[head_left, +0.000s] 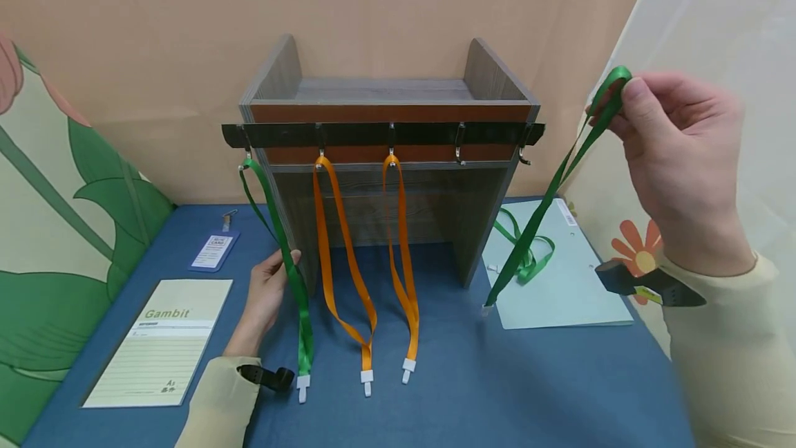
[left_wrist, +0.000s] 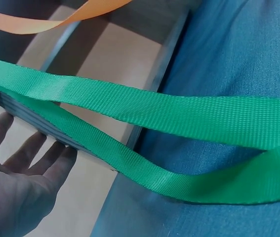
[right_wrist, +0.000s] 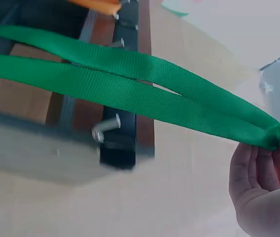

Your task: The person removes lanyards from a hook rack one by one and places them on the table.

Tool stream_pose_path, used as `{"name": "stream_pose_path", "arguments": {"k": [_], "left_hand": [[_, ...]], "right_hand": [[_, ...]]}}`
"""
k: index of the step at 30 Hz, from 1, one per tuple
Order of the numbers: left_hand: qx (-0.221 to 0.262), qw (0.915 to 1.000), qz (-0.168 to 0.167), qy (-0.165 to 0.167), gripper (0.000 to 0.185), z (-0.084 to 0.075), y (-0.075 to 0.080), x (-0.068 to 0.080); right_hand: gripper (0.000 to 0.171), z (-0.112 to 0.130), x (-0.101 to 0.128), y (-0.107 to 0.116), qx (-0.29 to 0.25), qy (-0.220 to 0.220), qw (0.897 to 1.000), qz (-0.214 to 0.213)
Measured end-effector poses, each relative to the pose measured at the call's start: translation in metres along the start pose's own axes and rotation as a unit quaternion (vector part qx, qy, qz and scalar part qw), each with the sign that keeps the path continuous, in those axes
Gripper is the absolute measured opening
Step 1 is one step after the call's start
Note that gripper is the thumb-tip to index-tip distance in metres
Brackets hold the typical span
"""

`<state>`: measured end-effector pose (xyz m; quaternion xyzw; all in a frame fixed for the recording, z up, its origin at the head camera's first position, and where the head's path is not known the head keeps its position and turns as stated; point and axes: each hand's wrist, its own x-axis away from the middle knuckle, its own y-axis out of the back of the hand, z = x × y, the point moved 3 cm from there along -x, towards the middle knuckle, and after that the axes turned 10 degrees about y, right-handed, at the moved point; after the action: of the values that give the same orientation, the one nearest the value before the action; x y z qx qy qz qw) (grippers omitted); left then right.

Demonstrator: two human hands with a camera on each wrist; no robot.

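My right hand (head_left: 684, 151) pinches the looped top of a green lanyard (head_left: 528, 234) between thumb and fingers, raised right of the grey wooden shelf (head_left: 295, 130). Both straps hang down slantwise to a pale clip low over the table. Another green lanyard (head_left: 305, 337) hangs from the leftmost hook of the black hook rail (head_left: 357, 135). Behind it, my left hand (head_left: 264, 296) touches the shelf's left side panel; the left wrist view shows its fingers (left_wrist: 23, 155) extended along the panel's edge. Two orange lanyards (head_left: 321, 240) (head_left: 404, 268) hang from the second and third hooks.
The two rightmost hooks (head_left: 459, 152) (head_left: 524, 156) hold no lanyard. At right, a green lanyard (head_left: 528, 269) lies coiled on a pale folder (head_left: 572, 303). A notepad (head_left: 162, 344) and a blue card holder (head_left: 213, 253) lie left on the blue cloth.
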<state>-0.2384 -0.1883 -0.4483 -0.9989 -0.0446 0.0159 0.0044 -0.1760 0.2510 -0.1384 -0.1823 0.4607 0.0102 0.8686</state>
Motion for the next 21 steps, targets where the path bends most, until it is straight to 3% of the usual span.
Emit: {"name": "stream_pose_path", "arguments": {"k": [4, 8, 11, 21], "left_hand": [[0.000, 0.9999, 0.004, 0.010, 0.036, -0.002, -0.001, 0.001], [-0.003, 1.0000, 0.002, 0.009, 0.036, -0.001, -0.001, 0.001], [-0.005, 0.9999, -0.002, 0.009, 0.036, 0.001, 0.000, 0.001], [-0.005, 0.9997, -0.005, 0.025, 0.035, 0.004, 0.003, 0.003]], "right_hand": [[0.027, 0.005, -0.012, 0.017, 0.020, 0.012, 0.999, -0.027], [0.022, 0.005, -0.022, 0.040, -0.008, -0.010, 0.998, -0.068], [0.020, 0.003, -0.024, 0.054, -0.025, -0.027, 0.996, -0.087], [0.020, -0.001, -0.024, 0.080, -0.025, -0.024, 0.992, -0.121]]}}
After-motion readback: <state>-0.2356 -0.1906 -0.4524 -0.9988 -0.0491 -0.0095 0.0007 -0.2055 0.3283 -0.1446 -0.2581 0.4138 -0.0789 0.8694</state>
